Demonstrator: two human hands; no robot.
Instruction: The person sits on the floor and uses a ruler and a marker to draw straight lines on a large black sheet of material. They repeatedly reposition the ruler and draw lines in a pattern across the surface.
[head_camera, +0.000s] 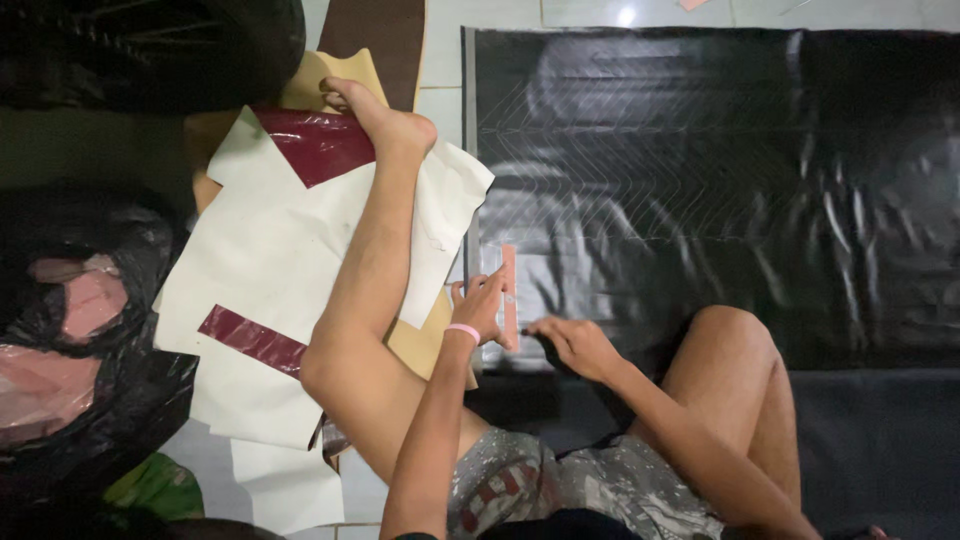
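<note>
A pink ruler (509, 292) is being pinned by the left hand (482, 305) on the black sheet (720, 180), near its left edge. The right hand (568, 340), closed around something unclear, is touching the sheet beside it. The ruler is best pressed flat so lines stay straight.

Left hand (482, 305) pressing pinkish strip (509, 290) flat on near-left edge of glossy black sheet (720, 190), right hand (572, 342) touching sheet just beside strip, cream and maroon cut pieces (270, 300) left of sheet, black bags (90, 330) further left
</note>
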